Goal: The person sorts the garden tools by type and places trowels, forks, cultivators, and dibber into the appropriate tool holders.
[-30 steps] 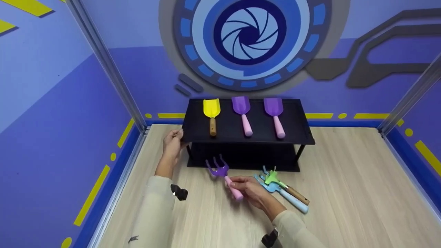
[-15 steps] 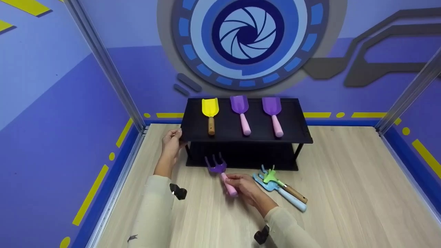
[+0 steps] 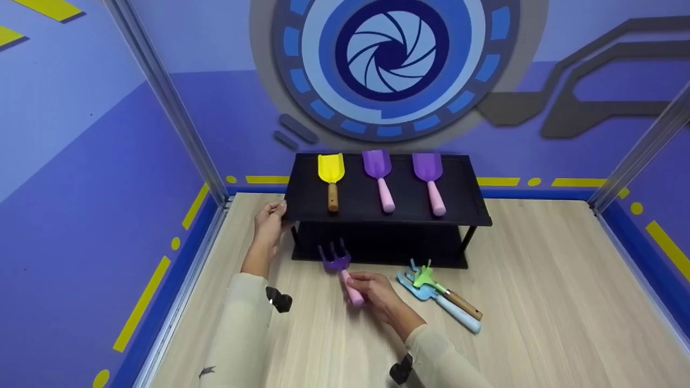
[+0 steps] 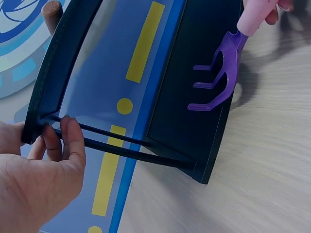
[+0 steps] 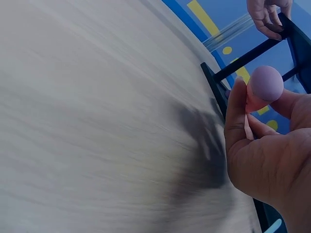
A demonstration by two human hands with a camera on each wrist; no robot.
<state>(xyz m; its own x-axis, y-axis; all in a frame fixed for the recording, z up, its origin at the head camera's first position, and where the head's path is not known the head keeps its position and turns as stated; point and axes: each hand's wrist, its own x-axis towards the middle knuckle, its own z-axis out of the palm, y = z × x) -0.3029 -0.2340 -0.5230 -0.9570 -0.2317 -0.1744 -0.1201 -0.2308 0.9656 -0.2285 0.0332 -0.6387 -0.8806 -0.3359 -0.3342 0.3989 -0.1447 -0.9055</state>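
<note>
My right hand [image 3: 377, 293] pinches the pink handle of a purple hand fork [image 3: 337, 263], whose prongs point toward the lower tier of a black two-tier shelf [image 3: 356, 207]. In the left wrist view the fork's prongs [image 4: 226, 77] hang over the front edge of that lower tier. The handle's round pink end [image 5: 267, 83] faces the right wrist camera, between thumb and fingers. My left hand [image 3: 268, 226] grips the shelf's upper left front corner; in the left wrist view its fingers [image 4: 73, 138] curl round the corner by the posts.
On the top tier lie a yellow shovel [image 3: 331, 168] with a wooden handle and two purple shovels [image 3: 377, 164] with pink handles. A green hand fork [image 3: 426, 277] lies across a light blue hand fork [image 3: 458, 312] on the wooden table, right of my right hand. Blue walls enclose the table.
My right hand has carried the purple fork a little to the left, toward the shelf's lower tier. The left hand keeps its hold on the corner.
</note>
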